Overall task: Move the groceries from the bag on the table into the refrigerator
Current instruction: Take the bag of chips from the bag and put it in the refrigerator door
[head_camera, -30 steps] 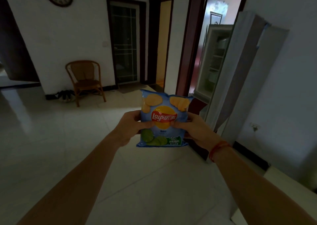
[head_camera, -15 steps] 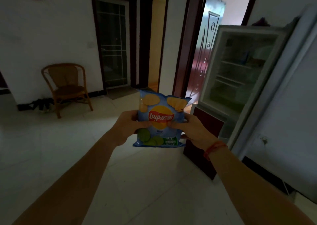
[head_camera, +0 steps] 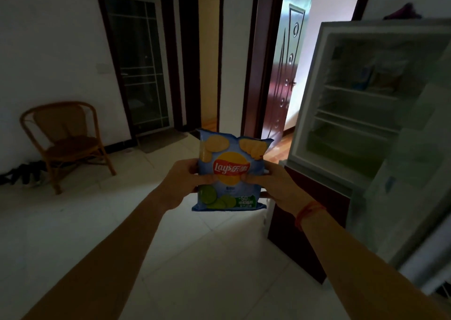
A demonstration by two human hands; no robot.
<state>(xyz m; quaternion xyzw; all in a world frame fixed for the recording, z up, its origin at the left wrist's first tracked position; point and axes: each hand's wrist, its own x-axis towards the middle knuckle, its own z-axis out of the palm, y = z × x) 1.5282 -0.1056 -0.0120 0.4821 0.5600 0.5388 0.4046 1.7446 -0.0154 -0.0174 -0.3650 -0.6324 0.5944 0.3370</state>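
Note:
A blue bag of Lay's chips (head_camera: 230,158) is held upright at arm's length in front of me. My left hand (head_camera: 185,183) grips its left edge, and my right hand (head_camera: 273,185) grips its right edge, a red string around that wrist. The refrigerator (head_camera: 314,95) stands open to the right of the bag, its white shelves visible and some dim items on the upper shelf. Its open door (head_camera: 415,173) swings out at the far right. The grocery bag and the table are out of view.
A wicker chair (head_camera: 68,139) stands at the left wall with dark shoes (head_camera: 22,173) beside it. Three doorways line the back wall, the nearest with a dark red door (head_camera: 285,83). A dark red lower cabinet front (head_camera: 307,222) sits below the fridge opening. Pale tiled floor stretches ahead.
The view has swung right and closer to the refrigerator, which now fills the right side with its inside facing me. Both hands keep the same hold on the chips bag.

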